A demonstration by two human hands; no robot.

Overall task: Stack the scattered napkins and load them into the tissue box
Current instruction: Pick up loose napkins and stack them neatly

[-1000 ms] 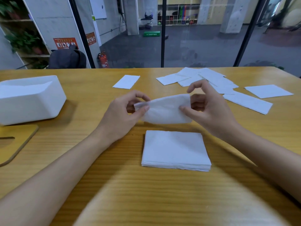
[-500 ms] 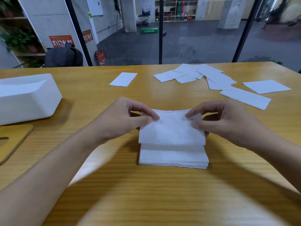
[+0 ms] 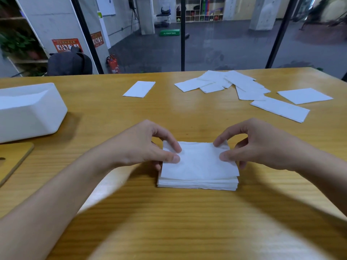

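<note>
- the left hand (image 3: 144, 147), at centre frame, pinches the left edge of the top napkin (image 3: 199, 163); its fingers (image 3: 172, 158) are curled, with the thumb on top of the sheet.
- the right hand (image 3: 266, 145) pinches the right edge of the same napkin, thumb and forefinger closed on it.
- that napkin rests on a neat stack (image 3: 197, 184) of napkins on the bench (image 3: 169, 222), just below centre.
- the white tissue box (image 3: 32, 111) sits at the left edge of the frame, well apart from the stack.
- one loose napkin (image 3: 139, 89) lies at upper centre; a scattered heap (image 3: 231, 83) of more napkins spreads across the upper right.
- a wooden board (image 3: 13, 160) lies at the left edge, just below the box.
</note>
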